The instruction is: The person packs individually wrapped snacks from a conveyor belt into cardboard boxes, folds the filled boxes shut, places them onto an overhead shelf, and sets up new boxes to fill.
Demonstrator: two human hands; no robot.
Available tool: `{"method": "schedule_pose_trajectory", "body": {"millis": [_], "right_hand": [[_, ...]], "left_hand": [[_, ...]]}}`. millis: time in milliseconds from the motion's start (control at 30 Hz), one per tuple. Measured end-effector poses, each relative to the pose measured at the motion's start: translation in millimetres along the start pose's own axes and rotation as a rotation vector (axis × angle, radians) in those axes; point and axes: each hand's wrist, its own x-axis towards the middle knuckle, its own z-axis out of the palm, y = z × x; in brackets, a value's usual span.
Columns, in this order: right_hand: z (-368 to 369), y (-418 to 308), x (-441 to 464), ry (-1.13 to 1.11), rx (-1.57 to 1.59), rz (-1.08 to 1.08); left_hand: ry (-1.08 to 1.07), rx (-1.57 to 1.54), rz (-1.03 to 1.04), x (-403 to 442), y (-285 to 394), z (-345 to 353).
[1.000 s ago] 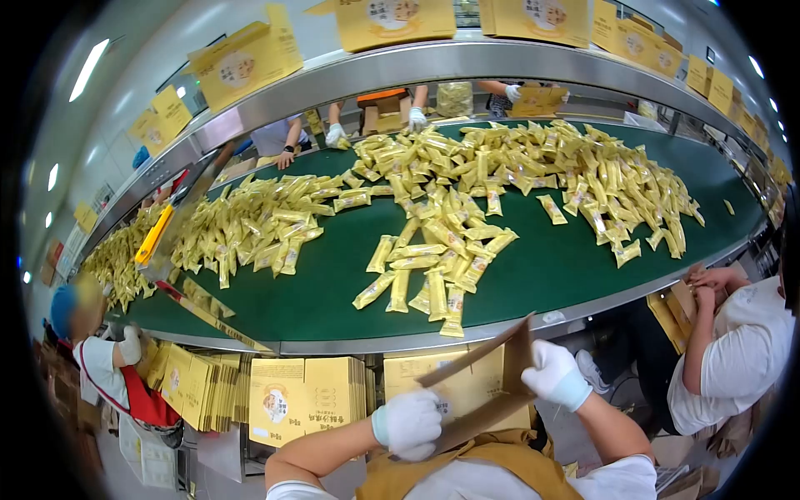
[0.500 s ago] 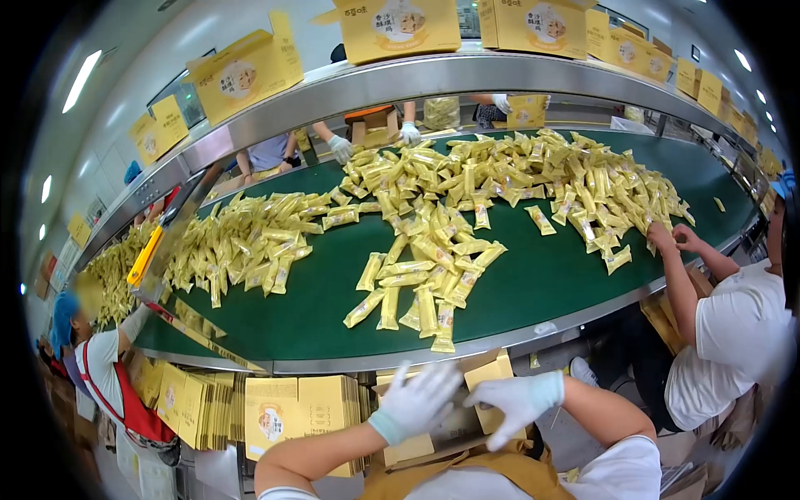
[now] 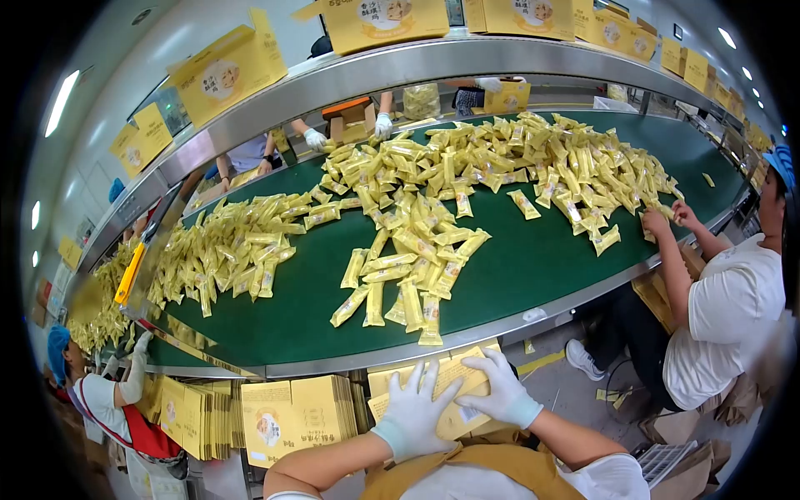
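In white gloves, both my hands are at a yellow printed carton (image 3: 455, 421) near the belt's front edge. My left hand (image 3: 414, 410) lies on its left part with fingers spread. My right hand (image 3: 501, 390) rests on its right side, fingers apart and bent over the top. Beyond them, yellow wrapped packets (image 3: 417, 267) lie in a loose heap on the green belt (image 3: 325, 333). The carton's underside is hidden.
Flat yellow cartons (image 3: 300, 412) stand stacked at the left. A metal shelf (image 3: 375, 67) holding open cartons spans the belt. One co-worker (image 3: 725, 308) handles packets at the right; another (image 3: 108, 400) reaches in at the left. Gloved hands work across the belt.
The brown carton flap my hands held up earlier is down, and a printed yellow face now shows under them. The right co-worker's hands have moved onto the packets.
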Motion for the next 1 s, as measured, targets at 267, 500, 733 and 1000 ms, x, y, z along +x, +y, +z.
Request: {"method": "schedule_pose_trajectory", "body": {"millis": [267, 500, 733, 1000], "right_hand": [[-30, 37, 4, 0.203, 1.004, 0.207], [-2, 101, -12, 0.248, 0.475, 0.183], [-64, 13, -18, 0.057, 0.050, 0.171], [20, -45, 8, -0.105, -0.596, 0.202]], "left_hand": [[0.229, -0.294, -0.030, -8, -24, -21], [0.642, -1.736, 0.142, 16, -52, 50], [0.207, -2.565, -0.140, -5, 8, 137], [-0.036, -0.748, -0.505, 25, -51, 215]]}}
